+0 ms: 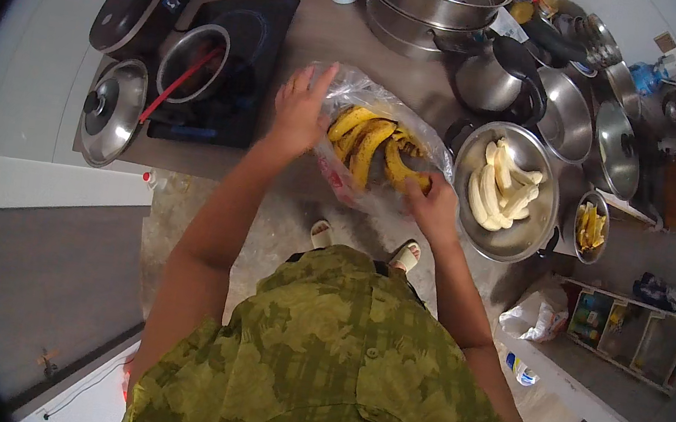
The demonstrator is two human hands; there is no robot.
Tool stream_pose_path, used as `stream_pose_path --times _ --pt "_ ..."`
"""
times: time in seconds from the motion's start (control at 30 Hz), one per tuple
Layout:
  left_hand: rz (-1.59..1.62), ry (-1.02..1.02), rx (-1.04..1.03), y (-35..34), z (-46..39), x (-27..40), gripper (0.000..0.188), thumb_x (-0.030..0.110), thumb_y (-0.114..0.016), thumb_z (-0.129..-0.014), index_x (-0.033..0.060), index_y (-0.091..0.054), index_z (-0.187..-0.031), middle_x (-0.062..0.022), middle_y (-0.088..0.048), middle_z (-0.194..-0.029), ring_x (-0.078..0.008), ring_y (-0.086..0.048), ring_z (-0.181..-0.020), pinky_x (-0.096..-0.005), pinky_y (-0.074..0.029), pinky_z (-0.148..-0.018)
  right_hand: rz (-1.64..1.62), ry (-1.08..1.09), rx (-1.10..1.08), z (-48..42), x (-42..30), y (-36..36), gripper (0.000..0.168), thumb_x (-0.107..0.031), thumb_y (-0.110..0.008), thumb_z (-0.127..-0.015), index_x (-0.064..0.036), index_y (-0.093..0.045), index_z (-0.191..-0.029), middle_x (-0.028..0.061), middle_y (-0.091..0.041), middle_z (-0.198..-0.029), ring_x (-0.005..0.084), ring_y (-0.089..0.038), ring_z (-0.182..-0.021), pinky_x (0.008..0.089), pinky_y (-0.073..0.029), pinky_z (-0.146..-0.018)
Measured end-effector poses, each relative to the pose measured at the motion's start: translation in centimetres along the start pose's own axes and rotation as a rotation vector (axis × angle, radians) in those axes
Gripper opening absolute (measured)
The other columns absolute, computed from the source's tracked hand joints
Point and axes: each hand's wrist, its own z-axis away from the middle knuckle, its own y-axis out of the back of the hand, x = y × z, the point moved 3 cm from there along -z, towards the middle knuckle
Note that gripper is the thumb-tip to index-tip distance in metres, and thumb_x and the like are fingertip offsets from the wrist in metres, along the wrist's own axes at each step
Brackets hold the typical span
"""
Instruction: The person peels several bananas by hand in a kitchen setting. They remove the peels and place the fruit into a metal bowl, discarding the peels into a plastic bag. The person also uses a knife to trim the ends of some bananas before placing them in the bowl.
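Note:
A clear plastic bag [354, 85] lies spread on the counter in front of me, with several ripe yellow bananas [372, 145] inside it. Brown specks cover their peels. My left hand [301, 110] rests against the bag's left rim, its fingers extended and apart. At the bag's right side, my right hand [436, 208] has its fingers on the lower end of one banana [400, 167]. Just right of that hand stands a steel pan [481, 243] holding several peeled bananas [500, 194]. A small metal bowl [603, 246] beyond it contains yellow peel-like pieces [590, 228].
An induction cooktop [247, 71] is at left, bearing a pot [169, 61] with a red-handled utensil [178, 87]. A glass lid [111, 111] sits beside it. Behind are a steamer [401, 24], a kettle [489, 80] and a steel basin [564, 122]. The counter's front edge [208, 171] runs before me.

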Motion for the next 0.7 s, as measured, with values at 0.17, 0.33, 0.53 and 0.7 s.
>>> stream_pose_path --times 0.17,0.33,0.53,0.7 --pt "-0.028 0.027 0.109 3.2 1.4 5.2 0.069 0.003 -0.062 -0.071 0.0169 -0.041 -0.136 -0.0173 -0.039 -0.136 -0.0397 -0.033 -0.127 -0.0482 -0.023 -0.106 0.347 0.334 0.160 1.5 -2.6 1.3 0.029 -0.020 -0.065 -0.078 -0.001 -0.060 -0.099 0.0188 -0.064 -0.072 0.0320 -0.064 -0.062 0.0396 -0.051 -0.056" --pt "0.268 0.028 0.115 3.1 4.6 6.8 0.053 0.003 -0.063 -0.073 0.0109 -0.052 -0.125 -0.0166 -0.047 -0.127 -0.0349 -0.043 -0.120 -0.0468 -0.032 -0.101 0.289 0.333 0.169 2.8 -3.2 2.8 0.033 -0.019 -0.066 -0.079 0.000 -0.059 -0.105 0.0180 -0.065 -0.077 0.0296 -0.066 -0.067 0.0376 -0.051 -0.060" --pt "1.115 0.468 -0.266 -1.8 8.2 9.3 0.044 0.014 -0.061 -0.087 0.0028 -0.047 -0.128 -0.0115 -0.056 -0.118 -0.0176 -0.055 -0.107 -0.0301 -0.047 -0.087 -0.198 0.368 0.059 5.1 -3.7 5.6 0.039 -0.004 -0.066 -0.080 0.000 -0.053 -0.117 0.0164 -0.062 -0.107 0.0207 -0.063 -0.092 0.0315 -0.051 -0.076" --pt "1.469 0.299 -0.222 -1.0 6.9 14.0 0.046 0.020 -0.049 -0.096 0.0017 -0.037 -0.136 -0.0102 -0.055 -0.120 -0.0173 -0.055 -0.109 -0.0314 -0.047 -0.090 -0.306 0.520 0.108 7.1 -1.2 5.8 0.045 0.004 -0.064 -0.078 -0.001 -0.051 -0.121 0.0192 -0.056 -0.122 0.0214 -0.058 -0.107 0.0321 -0.047 -0.089"
